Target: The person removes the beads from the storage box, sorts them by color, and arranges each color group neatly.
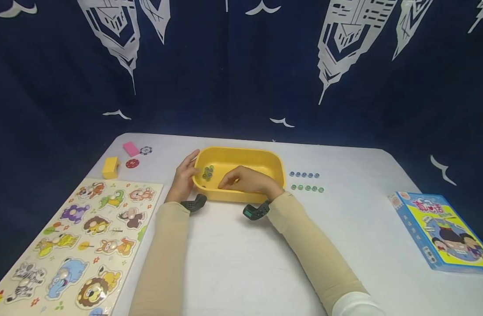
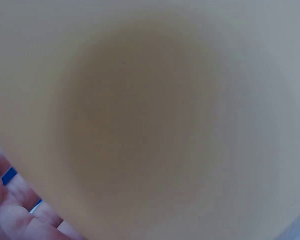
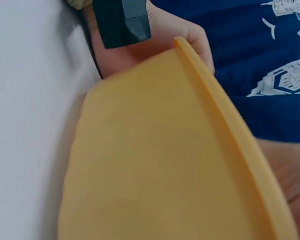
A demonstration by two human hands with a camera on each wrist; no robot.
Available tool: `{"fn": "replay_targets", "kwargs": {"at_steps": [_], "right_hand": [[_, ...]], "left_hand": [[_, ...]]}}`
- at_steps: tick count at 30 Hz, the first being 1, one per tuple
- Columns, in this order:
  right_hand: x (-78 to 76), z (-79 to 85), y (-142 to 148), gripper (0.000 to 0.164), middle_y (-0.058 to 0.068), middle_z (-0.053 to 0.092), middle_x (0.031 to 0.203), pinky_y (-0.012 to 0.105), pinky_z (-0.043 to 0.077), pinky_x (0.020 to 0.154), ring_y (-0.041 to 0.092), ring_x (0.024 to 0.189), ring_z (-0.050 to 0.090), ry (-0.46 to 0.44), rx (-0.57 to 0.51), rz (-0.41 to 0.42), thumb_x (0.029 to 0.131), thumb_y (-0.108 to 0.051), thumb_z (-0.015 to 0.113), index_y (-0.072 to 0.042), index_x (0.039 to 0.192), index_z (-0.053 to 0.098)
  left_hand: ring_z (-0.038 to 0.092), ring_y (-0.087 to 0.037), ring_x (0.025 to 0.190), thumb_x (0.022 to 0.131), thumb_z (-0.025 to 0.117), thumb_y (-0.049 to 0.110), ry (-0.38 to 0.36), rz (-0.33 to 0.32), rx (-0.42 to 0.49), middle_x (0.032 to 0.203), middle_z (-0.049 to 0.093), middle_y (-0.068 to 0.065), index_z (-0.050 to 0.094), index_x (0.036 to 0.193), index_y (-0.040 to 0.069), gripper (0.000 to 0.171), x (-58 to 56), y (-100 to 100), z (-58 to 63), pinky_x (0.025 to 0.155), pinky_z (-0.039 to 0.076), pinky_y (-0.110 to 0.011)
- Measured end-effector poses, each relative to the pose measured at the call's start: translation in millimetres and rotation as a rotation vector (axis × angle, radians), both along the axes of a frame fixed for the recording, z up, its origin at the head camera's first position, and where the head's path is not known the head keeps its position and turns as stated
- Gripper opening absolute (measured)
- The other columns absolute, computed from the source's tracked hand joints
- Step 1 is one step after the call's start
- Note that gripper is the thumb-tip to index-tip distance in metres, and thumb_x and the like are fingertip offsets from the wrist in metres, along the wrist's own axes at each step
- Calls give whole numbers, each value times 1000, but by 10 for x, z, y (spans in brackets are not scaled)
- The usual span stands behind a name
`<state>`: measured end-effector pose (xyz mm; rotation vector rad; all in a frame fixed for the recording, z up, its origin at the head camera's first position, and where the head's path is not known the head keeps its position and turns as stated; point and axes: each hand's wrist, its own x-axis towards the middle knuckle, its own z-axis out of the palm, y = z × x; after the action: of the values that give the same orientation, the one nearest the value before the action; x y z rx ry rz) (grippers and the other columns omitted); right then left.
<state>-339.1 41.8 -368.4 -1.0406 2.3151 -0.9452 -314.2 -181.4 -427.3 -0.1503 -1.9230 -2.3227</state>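
A shallow yellow plastic tray (image 1: 241, 196) sits on the white table between the two hands. At its left end, the left hand (image 1: 182, 180) holds the rim, thumb over the edge and fingers along the outside. Small green glass marbles (image 1: 208, 173) lie in a cluster inside that end. The right hand (image 1: 245, 179) reaches into the tray, its bent fingers pointing down near the front wall. Whether anything is between those fingertips is hidden. In the right wrist view the tray's outer wall (image 3: 140, 150) blocks most of the right hand; the left wrist view is mostly a blurred close surface.
Right of the tray lie a row of blue marbles (image 1: 304, 174) and a row of green marbles (image 1: 307, 188). An animal puzzle board (image 1: 83, 237) covers the left side, with a yellow block (image 1: 110, 167), pink block (image 1: 131, 149) and chips behind it. A boxed game (image 1: 442, 230) lies right.
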Motion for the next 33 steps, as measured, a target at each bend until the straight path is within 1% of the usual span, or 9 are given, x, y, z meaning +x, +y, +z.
{"fn": "replay_targets", "kwargs": {"at_steps": [4, 7, 10, 12, 15, 21, 26, 30, 33], "right_hand": [[-12, -3, -163, 17, -3, 74, 98, 27, 49, 88, 14, 91, 62, -14, 98, -49, 93, -16, 67, -12, 106, 78], [-25, 5, -253, 15, -3, 72, 91, 24, 48, 78, 13, 83, 59, 0, 158, -57, 92, -14, 66, -11, 101, 78], [-38, 8, -311, 13, -2, 68, 82, 22, 43, 68, 13, 74, 55, 2, 195, -59, 91, -11, 66, -10, 95, 78], [-51, 2, -331, 12, -2, 66, 79, 22, 41, 63, 13, 71, 53, -2, 211, -60, 90, -9, 66, -10, 92, 78], [-60, 0, -350, 12, -2, 65, 81, 22, 41, 64, 13, 71, 52, -9, 221, -59, 92, -10, 64, -9, 93, 76], [-49, 13, -421, 16, 0, 67, 89, 22, 42, 69, 13, 78, 55, -4, 208, -22, 96, -15, 61, -7, 101, 74], [-47, 13, -471, 16, 1, 69, 94, 22, 42, 71, 15, 81, 56, 5, 225, -17, 95, -12, 61, -7, 98, 76], [-58, 13, -453, 15, 0, 68, 91, 21, 42, 69, 13, 78, 55, 17, 227, -11, 94, -12, 62, -7, 98, 76], [-65, 39, -380, 14, -1, 66, 84, 21, 42, 65, 12, 71, 53, 16, 191, -2, 94, -14, 64, -8, 97, 76]], "left_hand": [[34, -28, 145, 85, 42, 0, 5, 1, 6, 157, 37, -16, 31, 156, 7, 72, -3, 11, 11, 120, 26, -38], [34, -28, 145, 84, 42, 0, 3, 3, 8, 157, 37, -17, 31, 156, 7, 73, -1, 8, 21, 120, 26, -37], [34, -28, 145, 84, 42, 0, 2, 3, 16, 156, 37, -17, 32, 155, 8, 73, 2, 7, 27, 120, 25, -37], [35, -28, 145, 84, 42, 0, 0, 0, 17, 157, 37, -17, 32, 155, 8, 73, 6, 6, 32, 120, 25, -37], [35, -28, 145, 84, 42, 0, 2, -1, 23, 156, 38, -17, 32, 155, 7, 72, 7, 5, 34, 120, 25, -37], [35, -29, 144, 83, 42, 0, 4, -4, 26, 156, 38, -18, 31, 155, 6, 73, 12, -1, 39, 120, 26, -38], [36, -30, 144, 83, 42, -1, 9, -6, 24, 156, 38, -19, 31, 155, 5, 73, 15, 1, 28, 120, 27, -38], [36, -29, 144, 84, 42, -1, 3, -5, 27, 156, 38, -18, 32, 155, 7, 72, 7, 2, 17, 120, 27, -37], [35, -29, 144, 84, 42, -1, 3, -6, 30, 156, 37, -18, 31, 155, 6, 72, 4, 4, 10, 120, 27, -37]]}}
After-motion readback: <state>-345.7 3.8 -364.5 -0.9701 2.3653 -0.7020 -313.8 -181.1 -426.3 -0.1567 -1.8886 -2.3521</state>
